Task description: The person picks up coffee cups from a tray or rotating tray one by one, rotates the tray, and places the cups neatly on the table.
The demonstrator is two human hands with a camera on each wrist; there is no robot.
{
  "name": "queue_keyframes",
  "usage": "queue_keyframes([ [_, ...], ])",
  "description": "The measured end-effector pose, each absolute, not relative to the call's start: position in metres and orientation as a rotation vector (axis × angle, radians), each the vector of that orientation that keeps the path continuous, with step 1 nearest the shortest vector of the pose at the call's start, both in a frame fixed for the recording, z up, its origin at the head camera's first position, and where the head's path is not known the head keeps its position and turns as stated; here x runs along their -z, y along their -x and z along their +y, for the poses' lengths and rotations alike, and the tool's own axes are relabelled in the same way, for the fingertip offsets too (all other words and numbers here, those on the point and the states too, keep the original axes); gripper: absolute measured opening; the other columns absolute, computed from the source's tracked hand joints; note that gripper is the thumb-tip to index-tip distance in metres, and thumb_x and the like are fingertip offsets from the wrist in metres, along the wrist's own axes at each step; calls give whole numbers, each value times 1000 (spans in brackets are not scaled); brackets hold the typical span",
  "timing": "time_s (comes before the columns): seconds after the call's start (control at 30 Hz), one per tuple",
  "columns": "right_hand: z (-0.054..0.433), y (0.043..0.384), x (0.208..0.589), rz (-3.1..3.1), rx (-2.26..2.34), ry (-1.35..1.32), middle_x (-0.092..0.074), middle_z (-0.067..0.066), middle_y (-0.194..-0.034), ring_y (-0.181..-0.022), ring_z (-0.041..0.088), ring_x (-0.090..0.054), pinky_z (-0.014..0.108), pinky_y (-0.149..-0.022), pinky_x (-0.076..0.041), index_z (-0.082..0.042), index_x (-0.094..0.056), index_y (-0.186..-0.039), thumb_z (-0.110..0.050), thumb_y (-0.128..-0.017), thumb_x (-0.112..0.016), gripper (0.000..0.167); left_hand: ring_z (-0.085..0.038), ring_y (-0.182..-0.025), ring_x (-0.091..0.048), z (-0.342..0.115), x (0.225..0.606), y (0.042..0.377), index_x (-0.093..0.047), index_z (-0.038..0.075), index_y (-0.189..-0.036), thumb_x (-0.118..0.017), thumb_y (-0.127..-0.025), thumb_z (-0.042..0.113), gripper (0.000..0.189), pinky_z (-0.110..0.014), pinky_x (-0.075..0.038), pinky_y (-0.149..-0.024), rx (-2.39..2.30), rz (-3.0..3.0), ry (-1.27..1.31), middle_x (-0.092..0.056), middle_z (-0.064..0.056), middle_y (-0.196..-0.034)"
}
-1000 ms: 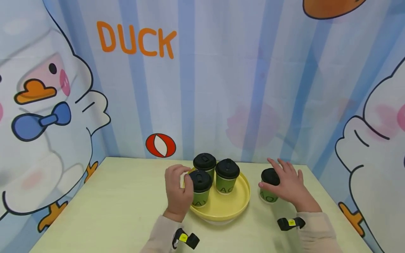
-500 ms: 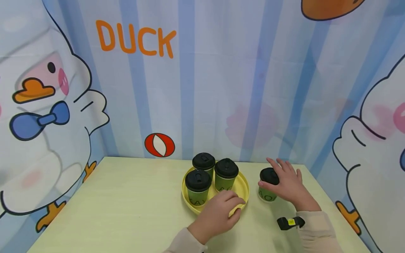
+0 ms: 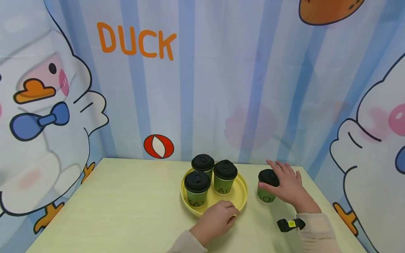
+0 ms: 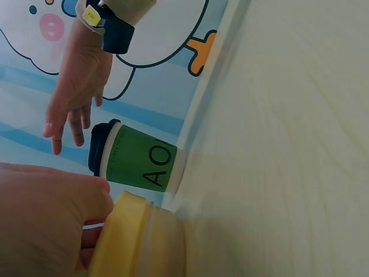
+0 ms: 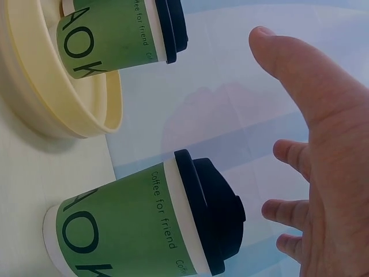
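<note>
A round yellow tray with a raised rim holds three green paper coffee cups with black lids: a back cup, a right cup and a front cup. My left hand is at the tray's front rim, its curled fingers gripping the edge; the thumb is hidden. To the tray's right, a fourth coffee cup stands upright on the table. Just beyond its lid my right hand hovers with spread fingers; the right wrist view shows a gap between the fingers and the cup.
The pale wooden table ends at a back edge against a blue striped curtain printed with ducks. Both the tray and the lone cup stand toward that back edge.
My left hand has left the front-left cup and moved right and down to the tray's front rim, its fingers drawing in there. The right hand stays over the lone cup.
</note>
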State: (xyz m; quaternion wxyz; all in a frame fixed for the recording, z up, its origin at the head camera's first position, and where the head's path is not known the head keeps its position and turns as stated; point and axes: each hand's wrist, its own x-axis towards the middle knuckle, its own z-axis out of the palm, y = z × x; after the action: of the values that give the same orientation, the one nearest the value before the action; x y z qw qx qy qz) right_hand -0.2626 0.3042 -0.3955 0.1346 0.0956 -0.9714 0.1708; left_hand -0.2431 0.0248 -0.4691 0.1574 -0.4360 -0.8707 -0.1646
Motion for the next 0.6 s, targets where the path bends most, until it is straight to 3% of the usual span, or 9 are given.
queue_keyframes([
  [0.2, 304, 261, 395, -2811, -494, -275, -26, 30, -158, -143, 59, -15, 81, -107, -7, -13, -32, -158, -61, -88, -68, 92, -4, -92, -61, 26, 473, 245, -78, 17, -104, -74, -91, 9, 16, -13, -51, -81, 511, -2514, 1231, -66, 9, -99],
  [0.6, 304, 263, 394, -2813, -491, -278, -27, 32, -157, -143, 60, -16, 82, -107, -8, -13, -32, -158, -61, -88, -68, 91, -2, -76, -55, 21, 468, 247, -77, 25, -104, -71, -93, 24, 13, -16, -47, -65, 386, -2536, 1215, -60, 12, -90],
])
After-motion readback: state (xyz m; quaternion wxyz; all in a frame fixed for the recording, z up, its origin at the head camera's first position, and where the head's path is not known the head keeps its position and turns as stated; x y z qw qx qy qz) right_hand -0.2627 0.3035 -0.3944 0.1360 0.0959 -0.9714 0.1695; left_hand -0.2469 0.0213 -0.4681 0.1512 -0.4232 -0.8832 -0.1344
